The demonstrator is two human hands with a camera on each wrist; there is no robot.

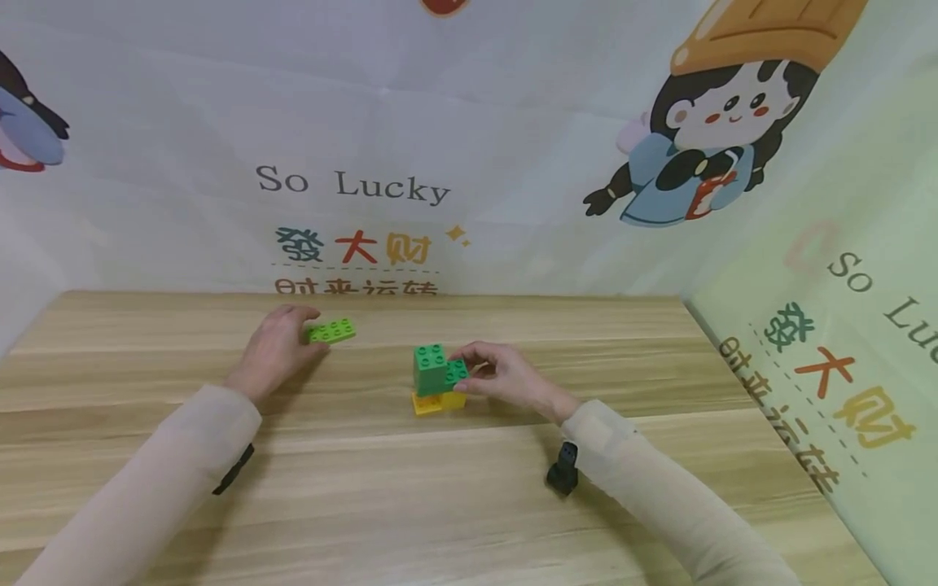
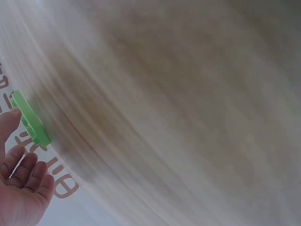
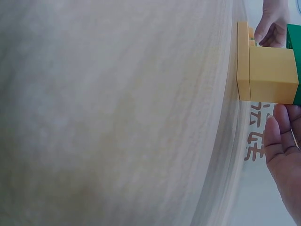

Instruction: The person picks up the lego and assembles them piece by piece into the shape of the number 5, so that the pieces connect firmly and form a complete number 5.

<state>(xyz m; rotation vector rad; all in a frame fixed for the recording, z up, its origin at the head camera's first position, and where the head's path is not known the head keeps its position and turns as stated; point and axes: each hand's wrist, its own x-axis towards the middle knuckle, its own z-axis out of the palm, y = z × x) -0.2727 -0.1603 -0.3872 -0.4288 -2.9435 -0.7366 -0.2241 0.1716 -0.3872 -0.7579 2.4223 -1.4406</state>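
Note:
My left hand (image 1: 274, 346) is at the left end of a light green toy brick (image 1: 333, 330) lying flat on the table, thumb and fingers spread on either side of it. In the left wrist view the thumb tip overlaps the brick (image 2: 30, 117), and the other fingers curve loosely apart from it. My right hand (image 1: 509, 374) pinches the lower studded green brick (image 1: 456, 373) between thumb and fingers. A taller green block (image 1: 430, 370) rises beside it. Below them are a yellow block (image 3: 273, 75) and a thin yellow plate (image 1: 427, 404) on the table.
The wooden table (image 1: 381, 496) runs back to a white printed cloth (image 1: 513, 203) hanging behind it. Another printed cloth (image 1: 843, 325) hangs along the right side. Black straps (image 1: 563, 470) show at the wrists.

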